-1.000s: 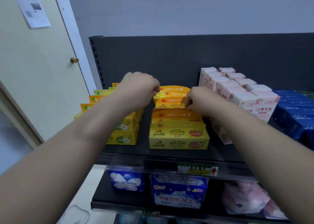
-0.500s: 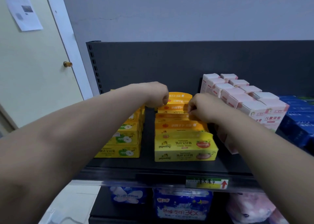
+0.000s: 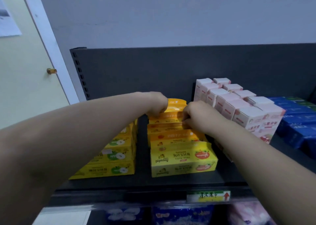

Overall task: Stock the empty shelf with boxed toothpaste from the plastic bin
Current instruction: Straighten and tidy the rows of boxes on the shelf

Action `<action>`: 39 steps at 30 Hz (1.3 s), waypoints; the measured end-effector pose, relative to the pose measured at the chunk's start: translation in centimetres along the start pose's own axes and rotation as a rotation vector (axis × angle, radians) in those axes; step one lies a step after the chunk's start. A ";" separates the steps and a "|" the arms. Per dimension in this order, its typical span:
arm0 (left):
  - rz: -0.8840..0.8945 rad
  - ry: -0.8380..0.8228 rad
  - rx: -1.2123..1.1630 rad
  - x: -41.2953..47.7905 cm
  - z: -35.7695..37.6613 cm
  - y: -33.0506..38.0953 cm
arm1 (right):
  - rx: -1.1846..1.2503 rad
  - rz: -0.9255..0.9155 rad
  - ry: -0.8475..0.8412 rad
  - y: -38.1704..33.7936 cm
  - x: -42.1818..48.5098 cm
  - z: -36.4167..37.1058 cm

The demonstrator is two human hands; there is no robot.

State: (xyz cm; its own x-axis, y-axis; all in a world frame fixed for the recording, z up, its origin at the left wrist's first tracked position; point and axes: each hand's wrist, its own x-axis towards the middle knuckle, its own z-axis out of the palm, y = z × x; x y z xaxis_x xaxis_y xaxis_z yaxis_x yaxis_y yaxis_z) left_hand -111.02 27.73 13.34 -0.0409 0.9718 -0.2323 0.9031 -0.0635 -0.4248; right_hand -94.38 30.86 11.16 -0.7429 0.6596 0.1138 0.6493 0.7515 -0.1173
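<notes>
Left hand (image 3: 156,104): knuckles up, fingers curled down on the back of the orange-topped boxes (image 3: 174,122); whether they pinch a box cannot be told.
Right hand (image 3: 196,117): fingers (image 3: 185,120) curled, tips pressed on the boxes' right edge, just beside the left hand.
Arms: both bare, stretched forward over the shelf (image 3: 142,182).
Front box (image 3: 183,158): nearer than the fingers, yellow, reads "pipidog", other print upside down.
Apple boxes (image 3: 112,156): left of the fingers, under the left forearm, yellow with green apples.
Pink boxes (image 3: 239,105): right of the fingers, upright.
Blue boxes (image 3: 299,122): farthest right.
Price tag (image 3: 207,196): shelf lip, red arrow; writing blurred.
</notes>
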 end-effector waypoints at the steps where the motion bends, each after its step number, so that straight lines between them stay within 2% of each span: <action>1: 0.008 0.011 -0.005 0.0 0.1 -0.1 | 0.060 0.004 -0.008 0.1 0.0 -0.2; 5: 0.010 0.011 -0.069 0.2 0.0 -0.9 | 0.345 0.105 0.094 0.6 -0.2 -1.1; 8: -0.068 0.066 -0.215 -0.7 -1.5 -2.6 | 0.512 0.275 0.017 0.4 0.5 -0.7; 11: -0.120 0.177 -0.241 -1.6 -2.7 -3.8 | 0.615 0.419 -0.088 -0.2 1.0 0.2; 15: -0.180 0.246 -0.321 -3.3 -2.9 -3.0 | 0.714 0.445 -0.029 0.2 0.8 1.0; 17: -0.212 0.329 -0.463 -5.1 -3.5 -1.3 | 0.777 0.450 0.029 0.6 0.1 1.2; 19: -0.242 0.481 -0.648 -7.5 -4.1 1.2 | 0.850 0.424 0.054 0.8 -1.0 1.5; 21: -0.270 0.645 -0.826 -10.2 -3.7 4.2 | 0.885 0.421 0.050 0.7 -1.8 1.9; 23: -0.302 0.728 -0.986 -12.3 -2.2 7.2 | 0.972 0.471 0.034 0.6 -1.8 2.1; 26: -0.379 0.670 -1.177 -13.6 1.0 10.2 | 1.124 0.590 0.008 0.2 -0.9 1.8; 30: -0.415 0.516 -1.229 -13.9 4.4 12.7 | 1.072 0.641 -0.012 0.0 0.1 1.2; 35: -0.503 0.473 -1.281 -13.9 5.9 13.7 | 1.062 0.664 -0.014 -0.3 0.9 1.3; 39: -0.536 0.469 -1.417 -13.5 6.0 13.4 | 1.121 0.651 -0.031 -0.1 1.0 1.4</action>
State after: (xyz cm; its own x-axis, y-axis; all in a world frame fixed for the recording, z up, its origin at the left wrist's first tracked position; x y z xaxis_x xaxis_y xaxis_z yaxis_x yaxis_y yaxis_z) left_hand -100.98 12.39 5.52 -0.5844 0.8090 0.0635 0.4894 0.2889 0.8228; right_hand -95.41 31.39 9.88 -0.3572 0.8856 -0.2969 0.4122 -0.1358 -0.9009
